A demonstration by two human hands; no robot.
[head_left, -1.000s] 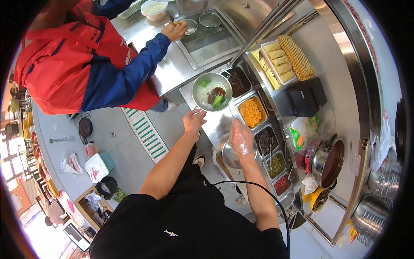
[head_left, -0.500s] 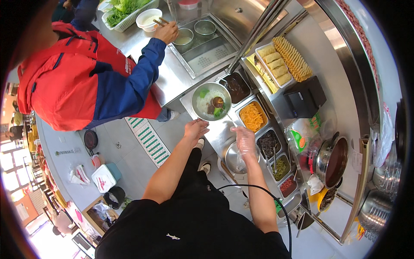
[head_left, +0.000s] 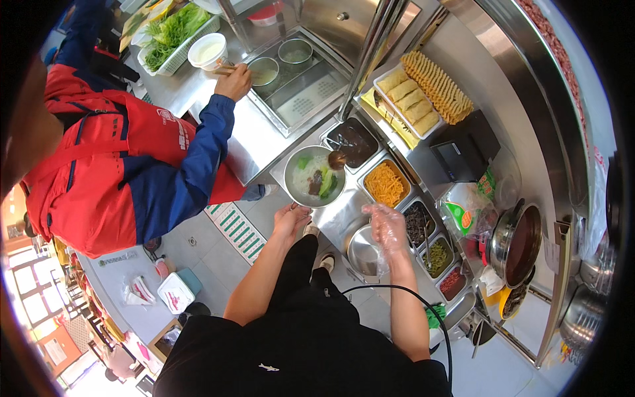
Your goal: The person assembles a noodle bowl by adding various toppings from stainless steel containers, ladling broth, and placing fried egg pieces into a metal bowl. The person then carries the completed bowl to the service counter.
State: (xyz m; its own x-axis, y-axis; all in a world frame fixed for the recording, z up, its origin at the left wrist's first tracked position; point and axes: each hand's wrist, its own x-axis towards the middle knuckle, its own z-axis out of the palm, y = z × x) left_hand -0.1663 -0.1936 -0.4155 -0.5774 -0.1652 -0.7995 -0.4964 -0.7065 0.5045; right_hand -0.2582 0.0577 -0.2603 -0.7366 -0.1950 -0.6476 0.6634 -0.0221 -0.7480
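Note:
With pinched fingers, my left hand [head_left: 291, 221] grips the near edge of a round metal bowl [head_left: 289, 190]. In the bowl are pale noodles or broth, green leaves [head_left: 327, 182] and a dark brown dollop [head_left: 315, 181]. My right hand [head_left: 387, 229], in a clear plastic glove, is closed around the handle end of a ladle [head_left: 337, 159]. The brown-stained ladle head is over the bowl's upper right rim; its thin handle is hard to follow. Just beyond the bowl sits a metal pan of dark sauce [head_left: 356, 141].
Several topping pans line the right, including orange shreds [head_left: 384, 184] and red bits [head_left: 452, 282]. A lidded pot [head_left: 365, 250] is below my right hand. To the left, a person in a red and blue jacket [head_left: 165, 192] holds chopsticks [head_left: 225, 69] near a white tub [head_left: 207, 51].
The ladle head has shifted from above the bowl's middle to its right rim, uncovering the dark dollop. The view has shifted somewhat, and the other person leans differently.

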